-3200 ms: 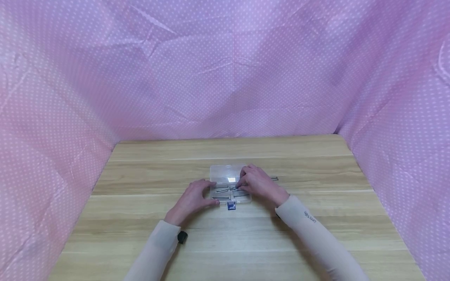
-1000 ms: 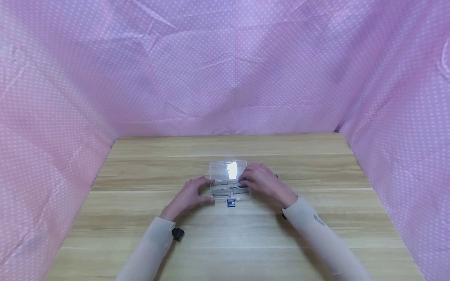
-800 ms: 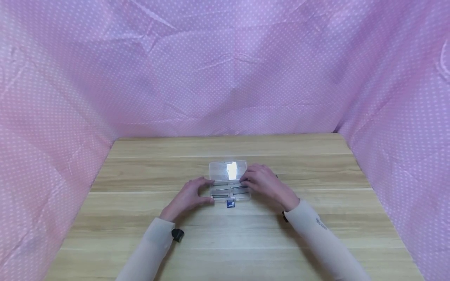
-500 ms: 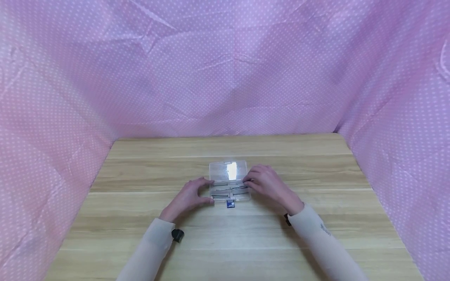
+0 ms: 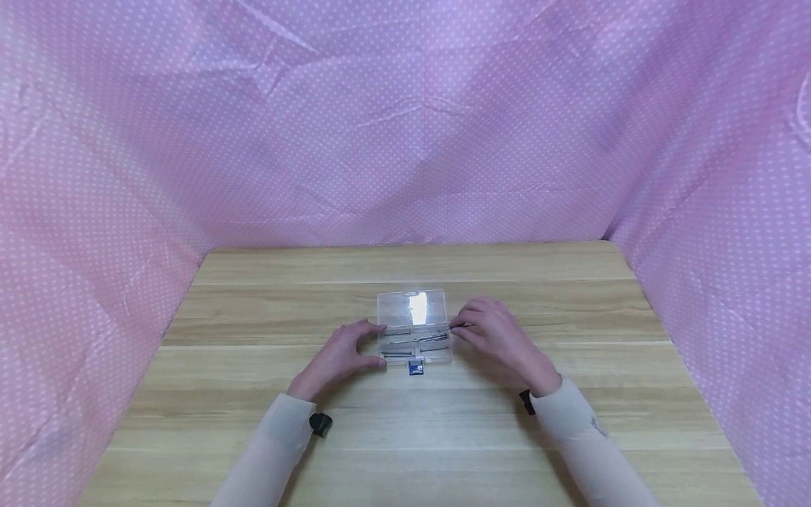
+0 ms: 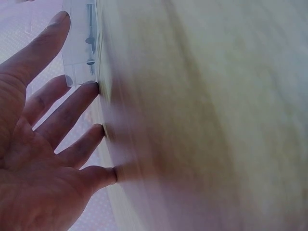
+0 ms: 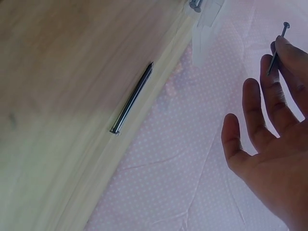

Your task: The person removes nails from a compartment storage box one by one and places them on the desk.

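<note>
A clear plastic compartment box (image 5: 416, 360) stands on the wooden table with its lid (image 5: 395, 310) folded back. Several nails (image 5: 397, 354) lie in its compartments, some slanting across the divider. My left hand (image 5: 342, 355) is at the box's left end, thumb tip at the front corner and index fingertip at the rear one, fingers spread and nearly straight. Just beyond the right end, my right hand (image 5: 497, 338) pinches a single nail (image 7: 285, 29) between thumb and index finger, its head pointing up and outward in the right wrist view. The other fingers are loosely bent.
A couple of nails (image 7: 130, 101) lie side by side on the table, hidden behind the right hand in the head view. A blue label (image 5: 415, 367) sits at the box's front. Pink dotted cloth (image 5: 405, 141) hangs around the table (image 5: 405, 436).
My right hand has drawn back to the right, from over the box's right compartments to just outside its right end. The left hand and the box hold their place over the last second.
</note>
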A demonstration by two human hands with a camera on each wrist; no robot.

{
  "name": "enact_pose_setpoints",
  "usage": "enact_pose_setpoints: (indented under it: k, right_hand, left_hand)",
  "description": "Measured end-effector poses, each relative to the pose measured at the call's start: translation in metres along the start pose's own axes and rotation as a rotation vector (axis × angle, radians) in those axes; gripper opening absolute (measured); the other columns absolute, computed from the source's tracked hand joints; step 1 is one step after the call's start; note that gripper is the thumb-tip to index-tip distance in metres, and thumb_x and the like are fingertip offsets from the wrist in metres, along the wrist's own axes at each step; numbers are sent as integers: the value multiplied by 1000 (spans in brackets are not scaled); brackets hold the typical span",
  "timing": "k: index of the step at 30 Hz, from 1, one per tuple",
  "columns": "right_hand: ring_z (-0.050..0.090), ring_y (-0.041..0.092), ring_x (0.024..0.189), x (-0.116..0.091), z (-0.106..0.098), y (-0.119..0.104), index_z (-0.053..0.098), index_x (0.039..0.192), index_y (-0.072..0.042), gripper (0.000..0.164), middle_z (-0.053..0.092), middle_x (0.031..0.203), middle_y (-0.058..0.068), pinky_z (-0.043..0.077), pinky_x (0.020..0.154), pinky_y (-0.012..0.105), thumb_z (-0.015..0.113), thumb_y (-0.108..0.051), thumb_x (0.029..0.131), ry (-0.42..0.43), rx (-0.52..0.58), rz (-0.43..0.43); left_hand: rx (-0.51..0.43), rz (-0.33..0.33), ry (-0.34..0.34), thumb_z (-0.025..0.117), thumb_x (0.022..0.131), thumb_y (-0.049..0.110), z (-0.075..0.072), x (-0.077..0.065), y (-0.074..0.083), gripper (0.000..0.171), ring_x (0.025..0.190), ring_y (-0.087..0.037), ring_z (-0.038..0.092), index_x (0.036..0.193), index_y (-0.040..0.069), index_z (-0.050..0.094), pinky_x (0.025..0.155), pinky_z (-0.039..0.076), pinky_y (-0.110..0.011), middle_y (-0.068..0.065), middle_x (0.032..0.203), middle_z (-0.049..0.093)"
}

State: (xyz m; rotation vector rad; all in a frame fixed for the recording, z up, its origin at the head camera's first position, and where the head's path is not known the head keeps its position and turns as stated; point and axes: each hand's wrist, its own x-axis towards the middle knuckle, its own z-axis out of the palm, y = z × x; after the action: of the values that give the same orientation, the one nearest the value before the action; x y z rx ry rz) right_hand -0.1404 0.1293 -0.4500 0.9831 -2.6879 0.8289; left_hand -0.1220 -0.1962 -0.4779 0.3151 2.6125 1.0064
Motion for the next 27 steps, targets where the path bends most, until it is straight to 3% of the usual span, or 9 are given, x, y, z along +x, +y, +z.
enact_pose_setpoints:
  k: [27]
  right_hand:
    - [61,25,99,-23,-17,20,81,96,-12,12,68,97,1,49,90,48,85,-9,85,60,17,94]
  left_hand:
    - [2,3,1,90,80,32,1,1,0,71,147,-44,37,144,18,62,120,25,-64,-17,156,48]
